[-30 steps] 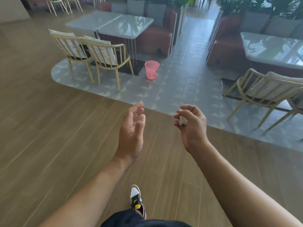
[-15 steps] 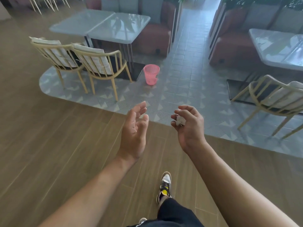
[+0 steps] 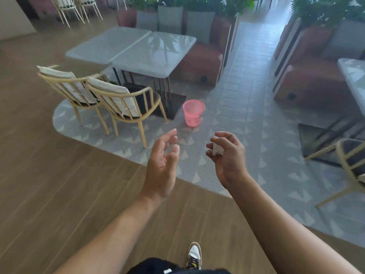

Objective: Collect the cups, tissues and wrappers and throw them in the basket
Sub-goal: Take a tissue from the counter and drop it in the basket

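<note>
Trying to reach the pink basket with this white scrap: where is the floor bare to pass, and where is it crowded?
The patterned tile between the right hand and the basket is bare, as is the aisle right of it. Crowded left of the basket: two chairs and the table legs.

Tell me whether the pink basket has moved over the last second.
No. The pink basket still stands on the tiles just right of the table's dark base plate; only the camera has come closer.
</note>
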A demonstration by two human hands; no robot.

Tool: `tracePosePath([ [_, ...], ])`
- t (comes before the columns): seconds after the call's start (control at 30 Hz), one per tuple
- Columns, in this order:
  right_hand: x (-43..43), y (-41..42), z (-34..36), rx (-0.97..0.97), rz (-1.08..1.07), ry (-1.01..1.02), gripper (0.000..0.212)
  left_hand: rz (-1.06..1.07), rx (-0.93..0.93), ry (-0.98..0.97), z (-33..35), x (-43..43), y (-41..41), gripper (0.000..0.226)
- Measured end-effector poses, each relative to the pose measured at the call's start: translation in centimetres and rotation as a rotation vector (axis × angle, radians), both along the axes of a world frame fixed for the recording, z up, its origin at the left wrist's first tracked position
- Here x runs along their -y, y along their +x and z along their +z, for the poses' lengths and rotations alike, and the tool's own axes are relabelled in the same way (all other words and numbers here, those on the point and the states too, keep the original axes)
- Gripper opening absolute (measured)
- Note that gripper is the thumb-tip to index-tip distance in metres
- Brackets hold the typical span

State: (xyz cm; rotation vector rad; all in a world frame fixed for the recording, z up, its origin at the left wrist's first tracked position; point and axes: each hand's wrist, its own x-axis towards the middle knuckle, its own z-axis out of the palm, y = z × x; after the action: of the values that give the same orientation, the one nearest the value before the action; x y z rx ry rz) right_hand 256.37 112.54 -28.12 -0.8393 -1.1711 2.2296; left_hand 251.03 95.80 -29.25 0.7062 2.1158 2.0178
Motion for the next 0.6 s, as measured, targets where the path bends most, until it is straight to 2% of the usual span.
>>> tracePosePath([
  [0.33, -10.2, -17.9, -1.0, 0.001, -0.005, -0.027, 0.019, -0.001, 0.027, -0.004, -1.4, -10.2, -17.8, 0.062],
  [0.5, -14.9, -29.2, -1.7, 0.003, -0.045, -0.025, 0.019, -0.046, 0.017, -0.003, -2.5, -15.4, -29.5, 0.061],
  [0.6, -17.6, -35.7, -1.8, 0.018, -0.078, -0.032, 0.017, -0.080, 0.036, -0.012, -2.3, -18.1, -36.5, 0.052],
])
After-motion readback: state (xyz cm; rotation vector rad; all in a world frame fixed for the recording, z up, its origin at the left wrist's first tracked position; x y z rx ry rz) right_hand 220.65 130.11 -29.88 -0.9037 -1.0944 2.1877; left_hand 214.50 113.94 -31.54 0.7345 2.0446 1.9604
